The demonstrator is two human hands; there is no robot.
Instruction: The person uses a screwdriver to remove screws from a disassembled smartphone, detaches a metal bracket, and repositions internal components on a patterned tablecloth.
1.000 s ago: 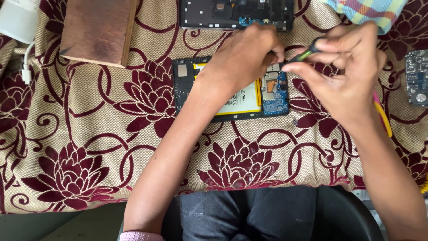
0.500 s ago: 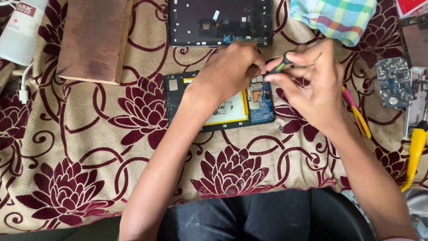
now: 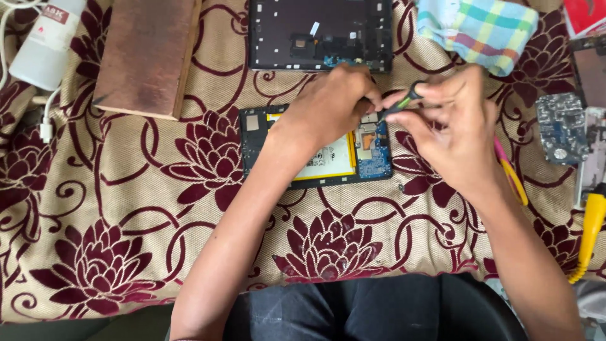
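The left hand (image 3: 331,104) lay on the open tablet (image 3: 315,146), its fingers curled down and pressing the upper right part of it, near the blue board (image 3: 375,161); it gripped nothing that I could see. The right hand (image 3: 451,129) was closed around a small screwdriver (image 3: 399,106) with a dark and green handle, held between thumb and fingers, and the tip pointed down to the left, to the top right corner of the tablet, just beside the left fingers. The tablet lay flat in the middle of the bench, on a beige cloth (image 3: 126,208) with dark red flowers. Above it lay a dark back cover (image 3: 319,31). A wooden block (image 3: 148,53) was at the upper left, a checked rag (image 3: 480,31) at the upper right, and a yellow tool (image 3: 590,227) near the right edge.
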